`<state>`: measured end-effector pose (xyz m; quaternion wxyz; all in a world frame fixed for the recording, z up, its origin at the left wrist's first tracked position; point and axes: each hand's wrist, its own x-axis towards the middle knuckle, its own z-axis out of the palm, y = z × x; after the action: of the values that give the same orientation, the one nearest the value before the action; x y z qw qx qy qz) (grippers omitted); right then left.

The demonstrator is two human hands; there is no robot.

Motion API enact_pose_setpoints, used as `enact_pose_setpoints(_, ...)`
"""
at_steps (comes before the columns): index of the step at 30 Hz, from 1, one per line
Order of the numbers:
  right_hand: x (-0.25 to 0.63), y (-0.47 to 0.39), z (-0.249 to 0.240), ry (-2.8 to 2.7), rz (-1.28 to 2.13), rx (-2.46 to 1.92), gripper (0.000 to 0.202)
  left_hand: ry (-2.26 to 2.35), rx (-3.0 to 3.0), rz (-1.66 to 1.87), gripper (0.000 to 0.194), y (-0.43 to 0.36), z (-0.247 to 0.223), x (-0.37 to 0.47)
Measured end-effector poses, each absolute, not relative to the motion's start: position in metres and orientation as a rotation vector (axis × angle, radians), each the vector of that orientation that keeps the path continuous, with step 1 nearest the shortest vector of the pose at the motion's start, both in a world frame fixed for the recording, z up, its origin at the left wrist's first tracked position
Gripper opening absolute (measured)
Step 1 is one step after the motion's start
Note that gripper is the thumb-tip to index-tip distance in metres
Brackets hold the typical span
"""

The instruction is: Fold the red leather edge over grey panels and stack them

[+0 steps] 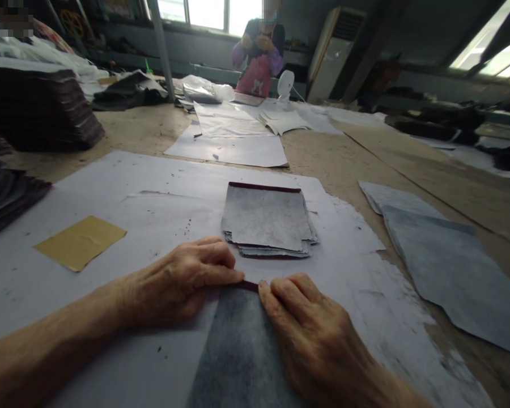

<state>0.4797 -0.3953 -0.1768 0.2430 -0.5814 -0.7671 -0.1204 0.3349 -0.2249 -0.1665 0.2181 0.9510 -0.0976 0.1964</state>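
A grey sheet [242,351] with a dark red folded strip along its far edge lies on white paper at the bottom centre. My left hand [187,280] has its fingers curled, thumb pressed on the left end of the strip. On the strip's right end, my right hand [308,317] presses with bent fingertips, its palm over the sheet's right side. Just beyond both hands sits a small stack of grey pieces [267,218], the top one edged in dark red. A yellow square [81,242] lies to the left.
Dark stacked sheets [34,107] stand at the far left. Larger grey sheets [446,266] lie on the right. White sheets [238,141] and a small white fan [285,85] are farther back. A person [259,56] in a pink apron is across the table [323,156].
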Motion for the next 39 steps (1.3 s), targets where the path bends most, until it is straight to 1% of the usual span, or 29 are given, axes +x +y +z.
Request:
enact_pose_setpoints(3, 0.482, -0.395, -0.175, -2.106, -0.264, -1.600, 0.035, -0.303, 2.731, 0.501, 0.035, -0.223, -0.165, 0.334)
enact_pose_setpoints(6, 0.482, -0.393, -0.172, -2.136, -0.173, -1.664, 0.040, -0.365, 2.820, 0.428, 0.038, -0.221, -0.161, 0.332)
enact_pose_setpoints(12, 0.483, -0.391, -0.170, -2.175, -0.061, -1.774, 0.049, -0.320, 2.763, 0.566, 0.041, -0.215, -0.149, 0.321)
enact_pose_setpoints(16, 0.485, -0.389, -0.169, -2.167, -0.014, -1.799, 0.053, -0.280, 2.658, 0.317, 0.030, -0.218, -0.145, 0.319)
enact_pose_setpoints(19, 0.484, -0.385, -0.166, -2.174, 0.022, -1.833, 0.057, -0.261, 2.669, 0.216, 0.026, -0.220, -0.144, 0.322)
enact_pose_setpoints(25, 0.482, -0.382, -0.163, -2.209, 0.024, -1.864, 0.061, -0.248, 2.729, 0.170, 0.023, -0.219, -0.144, 0.322)
enact_pose_setpoints(36, 0.475, -0.381, -0.164, -2.243, -0.092, -1.960, 0.071, -0.247, 2.733, 0.183, 0.020, -0.219, -0.145, 0.320)
enact_pose_setpoints(39, 0.479, -0.383, -0.167, -2.159, -0.071, -1.919, 0.068, -0.231, 2.727, 0.169, 0.023, -0.218, -0.145, 0.320)
